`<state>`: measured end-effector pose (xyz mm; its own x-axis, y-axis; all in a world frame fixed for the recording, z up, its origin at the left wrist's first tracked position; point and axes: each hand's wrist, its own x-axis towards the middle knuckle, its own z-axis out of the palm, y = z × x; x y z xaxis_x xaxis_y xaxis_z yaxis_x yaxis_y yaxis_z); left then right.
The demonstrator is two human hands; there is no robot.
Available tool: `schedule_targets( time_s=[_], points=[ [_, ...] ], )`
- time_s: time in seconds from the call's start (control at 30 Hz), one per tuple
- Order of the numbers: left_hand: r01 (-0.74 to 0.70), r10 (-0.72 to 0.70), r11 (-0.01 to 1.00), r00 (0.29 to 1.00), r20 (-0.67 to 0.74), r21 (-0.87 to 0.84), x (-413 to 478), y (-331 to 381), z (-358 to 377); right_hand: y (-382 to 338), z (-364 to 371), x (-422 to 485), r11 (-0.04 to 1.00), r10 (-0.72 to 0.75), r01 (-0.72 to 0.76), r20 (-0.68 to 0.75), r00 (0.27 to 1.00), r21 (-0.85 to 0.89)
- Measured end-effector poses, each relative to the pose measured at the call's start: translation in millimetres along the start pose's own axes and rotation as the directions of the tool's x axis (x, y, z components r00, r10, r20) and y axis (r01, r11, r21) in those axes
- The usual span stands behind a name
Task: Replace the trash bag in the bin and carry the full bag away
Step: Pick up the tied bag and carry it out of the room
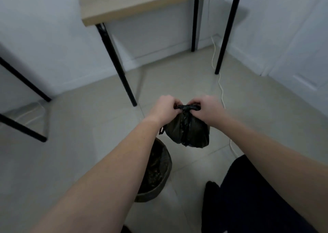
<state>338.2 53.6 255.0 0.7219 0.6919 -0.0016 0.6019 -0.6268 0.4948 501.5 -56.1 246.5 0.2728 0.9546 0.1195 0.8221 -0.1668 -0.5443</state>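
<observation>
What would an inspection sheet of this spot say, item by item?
Surface: pale tiled floor.
Job's things: black trash bag, gathered at the top and held up; round bin partly under the left forearm, dark and crinkled inside.
Clutter: nothing seen.
Hands: left hand and right hand both grip the bag's top.
Cables: white cable runs along the floor past a table leg.
Surroundings: wooden table with black legs, black frame at left, white walls.

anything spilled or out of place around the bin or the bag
No spill shows. The full bag hangs intact, pinched at its top by the left hand and right hand, and the bin stands upright. Only a loose white cable trails across the tiles past the table leg.
</observation>
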Motion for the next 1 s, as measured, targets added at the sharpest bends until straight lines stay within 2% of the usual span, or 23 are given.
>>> schedule_targets(
  time_s=[0.4,0.53,0.67,0.87,1.0],
  points=[
    [0.114,-0.112,0.993,0.985,-0.134,0.007,-110,25,-115,-130,-61,-24,0.973,-0.218,0.222,0.063,0.974,-0.065],
    [0.134,-0.128,0.99,0.984,-0.124,0.037,-136,25,-145,-169,-68,-26,0.96,-0.258,0.265,0.086,0.962,-0.087],
    [0.157,-0.156,0.988,0.979,-0.131,-0.007,-157,17,-169,-202,-74,-23,0.944,-0.305,0.317,0.123,0.944,-0.095],
    [0.175,-0.172,0.985,0.964,-0.204,-0.008,-163,-14,-187,-237,-67,-10,0.939,-0.316,0.335,0.188,0.93,-0.076],
    [0.181,-0.189,0.982,0.964,-0.186,-0.059,-146,-51,-185,-245,-45,15,0.94,-0.289,0.319,0.218,0.932,-0.121]
  ],
)
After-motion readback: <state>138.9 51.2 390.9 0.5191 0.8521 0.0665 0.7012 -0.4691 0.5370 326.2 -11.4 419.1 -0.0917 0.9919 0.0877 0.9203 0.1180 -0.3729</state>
